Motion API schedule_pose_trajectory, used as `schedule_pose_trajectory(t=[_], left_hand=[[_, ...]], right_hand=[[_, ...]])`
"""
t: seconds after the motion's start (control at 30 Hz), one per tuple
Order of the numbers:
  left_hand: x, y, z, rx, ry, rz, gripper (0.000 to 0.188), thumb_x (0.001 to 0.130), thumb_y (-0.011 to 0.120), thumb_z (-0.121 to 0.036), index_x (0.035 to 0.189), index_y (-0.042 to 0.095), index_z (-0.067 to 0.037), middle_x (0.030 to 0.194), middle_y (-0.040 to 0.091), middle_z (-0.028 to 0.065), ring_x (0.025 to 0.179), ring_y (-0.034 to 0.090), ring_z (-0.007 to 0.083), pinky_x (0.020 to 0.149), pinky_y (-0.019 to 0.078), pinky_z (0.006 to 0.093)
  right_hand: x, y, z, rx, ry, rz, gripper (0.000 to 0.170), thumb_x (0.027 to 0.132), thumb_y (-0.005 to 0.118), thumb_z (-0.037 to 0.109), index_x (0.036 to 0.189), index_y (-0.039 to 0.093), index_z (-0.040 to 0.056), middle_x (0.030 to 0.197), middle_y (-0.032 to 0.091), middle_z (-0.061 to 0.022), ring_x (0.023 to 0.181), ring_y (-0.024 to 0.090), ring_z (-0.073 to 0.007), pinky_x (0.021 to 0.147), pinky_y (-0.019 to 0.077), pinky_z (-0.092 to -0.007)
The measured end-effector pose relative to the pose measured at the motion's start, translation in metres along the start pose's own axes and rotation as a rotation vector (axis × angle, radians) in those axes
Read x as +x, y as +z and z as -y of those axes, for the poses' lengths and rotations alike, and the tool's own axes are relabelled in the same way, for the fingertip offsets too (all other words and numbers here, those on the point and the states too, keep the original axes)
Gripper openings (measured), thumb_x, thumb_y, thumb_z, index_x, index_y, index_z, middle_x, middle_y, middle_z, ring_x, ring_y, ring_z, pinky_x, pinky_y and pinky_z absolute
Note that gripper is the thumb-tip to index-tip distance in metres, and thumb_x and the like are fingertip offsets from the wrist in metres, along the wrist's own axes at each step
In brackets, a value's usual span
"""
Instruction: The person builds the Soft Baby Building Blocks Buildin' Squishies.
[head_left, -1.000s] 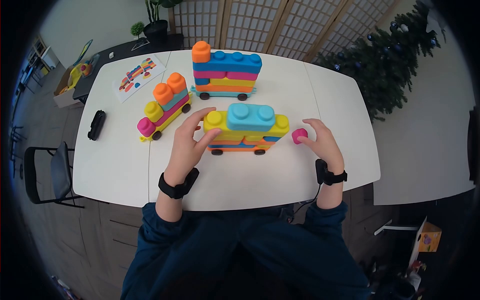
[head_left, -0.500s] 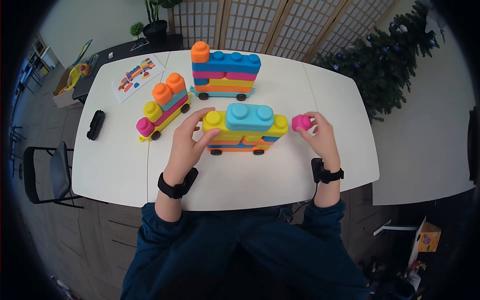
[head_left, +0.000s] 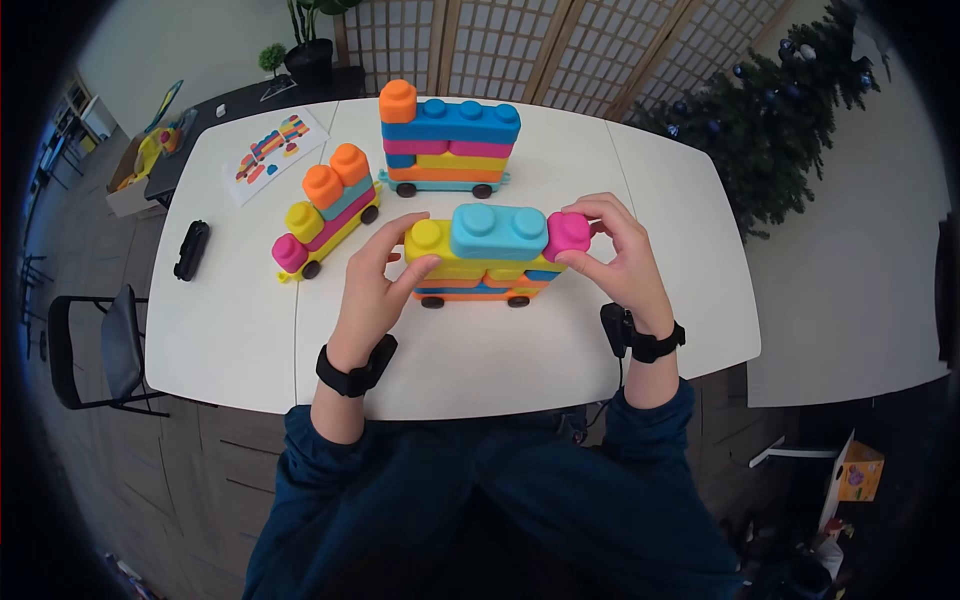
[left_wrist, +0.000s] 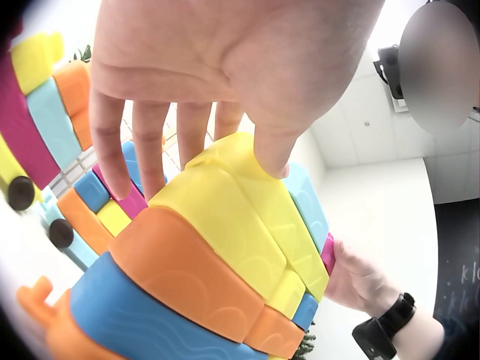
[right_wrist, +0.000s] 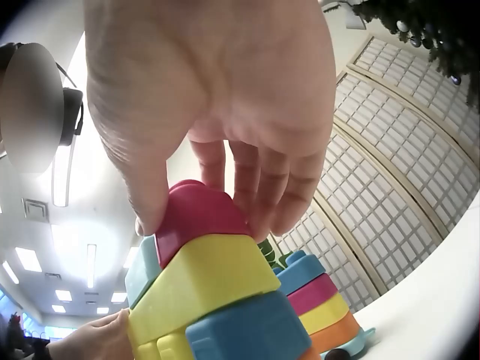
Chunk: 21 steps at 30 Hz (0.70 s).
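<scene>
A wheeled wagon of stacked toy blocks [head_left: 463, 268] stands on the table in front of me, orange and blue low down, yellow higher up. On its top sits a light blue two-stud block [head_left: 499, 243]. My left hand [head_left: 376, 287] holds the wagon's left end, thumb on the near side and fingers on the far side of the yellow block [left_wrist: 217, 217]. With thumb and fingers my right hand [head_left: 628, 258] pinches a pink single-stud block [head_left: 568, 236] at the right end of the top. In the right wrist view the pink block [right_wrist: 202, 216] sits against the yellow block's upper face.
Behind stands a second block wagon [head_left: 452, 150] with a blue top and an orange block. A smaller yellow-based wagon [head_left: 335, 215] is to the left. A picture sheet [head_left: 275, 155] and a black case [head_left: 192, 250] lie on the table's left side.
My right hand has picked the pink block up from the table and carried it left onto the wagon's right end. The left hand has kept its hold.
</scene>
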<state>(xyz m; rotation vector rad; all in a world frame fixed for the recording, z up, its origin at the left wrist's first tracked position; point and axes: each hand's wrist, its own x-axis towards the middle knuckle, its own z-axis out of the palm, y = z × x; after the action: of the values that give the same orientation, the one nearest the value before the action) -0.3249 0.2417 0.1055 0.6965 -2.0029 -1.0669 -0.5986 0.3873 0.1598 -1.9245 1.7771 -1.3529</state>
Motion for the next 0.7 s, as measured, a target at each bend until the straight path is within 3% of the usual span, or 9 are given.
schedule_pose_trajectory(t=[0.33, 0.43, 0.5, 0.53, 0.6, 0.7], left_hand=[[0.0, 0.001, 0.004, -0.015, 0.003, -0.009, 0.048, 0.092, 0.079, -0.026, 0.134, 0.064, -0.009, 0.122, 0.072, 0.0091, 0.106, 0.07, 0.0246, 0.085, 0.0545, 0.0353], [0.001, -0.001, 0.008, 0.015, 0.033, 0.02, 0.054, 0.092, 0.079, -0.027, 0.14, 0.06, -0.011, 0.127, 0.07, 0.0086, 0.107, 0.069, 0.0254, 0.084, 0.0548, 0.0351], [-0.001, -0.005, 0.0, 0.048, 0.02, -0.003, 0.055, 0.093, 0.078, -0.027, 0.141, 0.058, -0.01, 0.127, 0.069, 0.0093, 0.107, 0.069, 0.0261, 0.084, 0.0554, 0.0355], [-0.001, -0.006, -0.004, 0.079, 0.005, -0.028, 0.057, 0.093, 0.078, -0.027, 0.141, 0.055, -0.008, 0.127, 0.068, 0.01, 0.108, 0.069, 0.0268, 0.085, 0.0559, 0.036], [-0.004, -0.013, -0.004, 0.092, -0.067, 0.003, 0.056, 0.093, 0.078, -0.027, 0.139, 0.054, -0.006, 0.126, 0.067, 0.012, 0.106, 0.069, 0.0272, 0.084, 0.0567, 0.0361], [-0.006, -0.012, -0.014, 0.097, -0.162, 0.057, 0.052, 0.094, 0.077, -0.026, 0.133, 0.054, -0.001, 0.124, 0.066, 0.0157, 0.103, 0.07, 0.0275, 0.083, 0.0584, 0.0359]], right_hand=[[-0.007, 0.012, -0.006, 0.054, 0.033, -0.094, 0.041, 0.079, 0.089, 0.018, 0.112, 0.07, 0.0047, 0.109, 0.07, -0.0072, 0.099, 0.065, -0.0201, 0.081, 0.0502, -0.0303], [-0.01, 0.013, -0.013, 0.053, 0.031, -0.081, 0.049, 0.079, 0.089, 0.02, 0.12, 0.067, 0.0056, 0.112, 0.07, -0.0075, 0.102, 0.066, -0.0207, 0.085, 0.0514, -0.0315], [-0.017, 0.019, -0.021, 0.229, 0.211, 0.01, 0.059, 0.08, 0.089, 0.022, 0.131, 0.062, 0.0063, 0.118, 0.071, -0.0088, 0.108, 0.067, -0.0225, 0.091, 0.0522, -0.0335], [-0.022, 0.022, -0.033, 0.227, 0.206, 0.012, 0.059, 0.08, 0.089, 0.022, 0.131, 0.062, 0.0063, 0.118, 0.071, -0.0088, 0.108, 0.067, -0.0225, 0.091, 0.0522, -0.0335], [-0.032, 0.026, -0.052, 0.118, 0.332, 0.292, 0.067, 0.081, 0.089, 0.023, 0.138, 0.057, 0.0061, 0.125, 0.07, -0.0104, 0.114, 0.067, -0.0236, 0.096, 0.0517, -0.0356], [-0.038, 0.035, -0.056, 0.035, 0.407, 0.385, 0.061, 0.081, 0.088, 0.02, 0.133, 0.061, 0.0036, 0.122, 0.072, -0.0116, 0.11, 0.069, -0.0227, 0.094, 0.0535, -0.0347]])
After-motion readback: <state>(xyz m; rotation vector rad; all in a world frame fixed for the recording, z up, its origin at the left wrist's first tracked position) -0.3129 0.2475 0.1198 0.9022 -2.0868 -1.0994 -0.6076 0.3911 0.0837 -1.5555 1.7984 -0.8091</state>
